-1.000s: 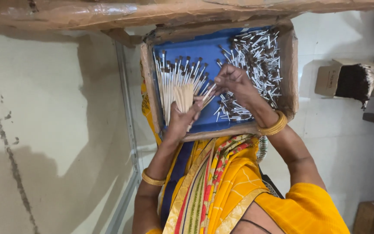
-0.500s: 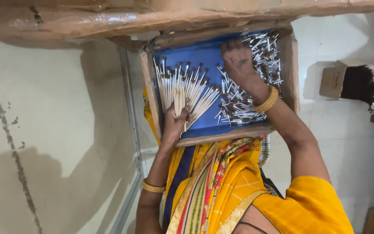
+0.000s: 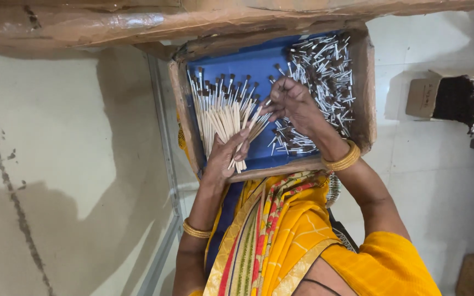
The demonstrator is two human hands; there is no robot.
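Two hands work inside a wooden tray (image 3: 366, 98) lined in blue. Left hand (image 3: 227, 156), near the front edge, is clamped on a fanned bunch of sticks (image 3: 223, 115) along the tray's left wall. Right hand (image 3: 292, 101) pinches one stick beside the loose pile (image 3: 325, 71) against the right wall. Bare blue lining shows between them.
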